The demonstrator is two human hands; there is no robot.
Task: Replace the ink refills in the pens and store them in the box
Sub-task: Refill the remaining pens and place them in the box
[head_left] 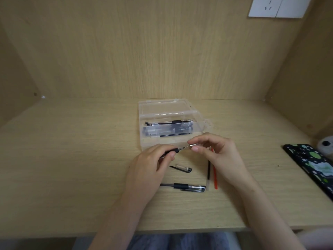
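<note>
While the left hand (153,165) curls round the pen barrel (173,151) at its black grip, thumb and fingers closed on it, the right hand (218,156) pinches the metal tip (192,145) between thumb and forefinger, with the other fingers loosely bent. Both hands are held just above the desk (72,159), right in front of the box (149,141). A thin stretch shows between grip and tip; cannot tell if the tip is screwed on or loose.

The box is clear plastic and stands open, with its lid (162,108) tipped back toward the wall. Several pens (169,122) lie lengthwise inside, and a loose dark refill lies nearest the front wall.

On the desk below the hands:
- a cap (182,168) with a black clip, lying alone
- a capped pen (183,187) nearer the desk edge, lying roughly left-right
- a black refill (209,170) and a red refill (214,175) just beside each other, running front to back, their far ends hidden under the right hand

A phone (311,166) in a dotted dark case lies well apart at the right edge. A white wall socket (277,7) is at the top right.
</note>
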